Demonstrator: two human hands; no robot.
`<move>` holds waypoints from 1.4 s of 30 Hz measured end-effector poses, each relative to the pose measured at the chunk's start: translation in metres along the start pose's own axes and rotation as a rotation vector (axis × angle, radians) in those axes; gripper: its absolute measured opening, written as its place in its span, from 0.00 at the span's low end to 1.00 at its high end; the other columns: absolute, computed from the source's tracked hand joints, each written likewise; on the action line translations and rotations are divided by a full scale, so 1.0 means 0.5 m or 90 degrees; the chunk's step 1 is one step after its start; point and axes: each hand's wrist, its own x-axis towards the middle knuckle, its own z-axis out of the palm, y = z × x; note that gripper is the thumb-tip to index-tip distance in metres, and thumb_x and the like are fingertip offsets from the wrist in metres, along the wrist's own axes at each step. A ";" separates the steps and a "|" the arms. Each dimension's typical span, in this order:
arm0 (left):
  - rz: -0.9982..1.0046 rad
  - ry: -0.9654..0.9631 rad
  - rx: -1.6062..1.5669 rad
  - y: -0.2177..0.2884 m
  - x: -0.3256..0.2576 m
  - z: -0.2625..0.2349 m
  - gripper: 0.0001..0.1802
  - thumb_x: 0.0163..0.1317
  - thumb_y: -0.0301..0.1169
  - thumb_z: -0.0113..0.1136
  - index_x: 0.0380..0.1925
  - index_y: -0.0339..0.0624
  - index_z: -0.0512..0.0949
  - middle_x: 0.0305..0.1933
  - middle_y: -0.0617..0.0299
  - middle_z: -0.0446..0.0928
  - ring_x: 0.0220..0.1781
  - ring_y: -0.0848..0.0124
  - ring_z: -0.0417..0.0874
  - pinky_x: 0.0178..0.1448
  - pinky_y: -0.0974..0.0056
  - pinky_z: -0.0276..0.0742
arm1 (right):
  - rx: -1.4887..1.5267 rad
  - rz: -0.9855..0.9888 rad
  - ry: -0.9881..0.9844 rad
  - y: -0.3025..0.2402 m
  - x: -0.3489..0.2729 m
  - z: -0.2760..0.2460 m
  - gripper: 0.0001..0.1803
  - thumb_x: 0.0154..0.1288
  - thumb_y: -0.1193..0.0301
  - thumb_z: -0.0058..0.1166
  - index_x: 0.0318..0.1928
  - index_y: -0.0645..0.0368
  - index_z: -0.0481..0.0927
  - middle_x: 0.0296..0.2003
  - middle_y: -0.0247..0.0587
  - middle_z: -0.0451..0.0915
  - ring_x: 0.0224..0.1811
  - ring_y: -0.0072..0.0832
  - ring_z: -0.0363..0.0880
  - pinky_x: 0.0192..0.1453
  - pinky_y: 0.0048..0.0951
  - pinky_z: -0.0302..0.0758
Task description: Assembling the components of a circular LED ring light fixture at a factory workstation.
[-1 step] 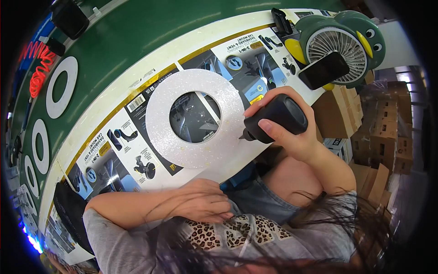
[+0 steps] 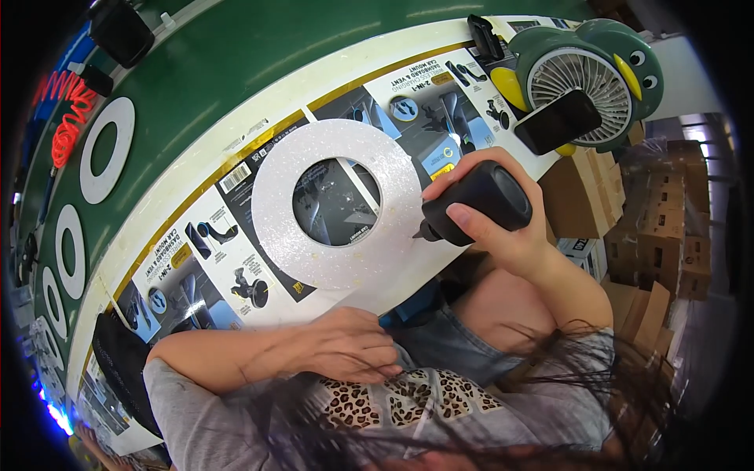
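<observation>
Bench (image 2: pixel 314 85) crossed centre | cartons (image 2: pixel 664 212) stood right | right hand (image 2: pixel 517 245) gripped squeeze bottle (image 2: pixel 483 196) right of glittery ring (image 2: pixel 279 228) | left hand (image 2: pixel 353 345) curled below, contents unclear

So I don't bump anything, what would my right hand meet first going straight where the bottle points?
Probably the ring: your right hand holds the bottle, its nozzle aimed at the ring's right edge. Whether they touch is unclear.

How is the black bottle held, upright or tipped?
Tipped: the right hand holds the black bottle with its nozzle pointing toward the glittery ring.
</observation>
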 end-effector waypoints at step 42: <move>-0.013 0.018 0.028 0.002 0.002 0.002 0.09 0.55 0.28 0.65 0.21 0.43 0.74 0.18 0.64 0.66 0.19 0.67 0.71 0.25 0.64 0.67 | 0.027 -0.131 0.180 0.034 0.118 0.023 0.13 0.62 0.76 0.60 0.46 0.62 0.73 0.38 0.41 0.83 0.41 0.20 0.79 0.47 0.23 0.76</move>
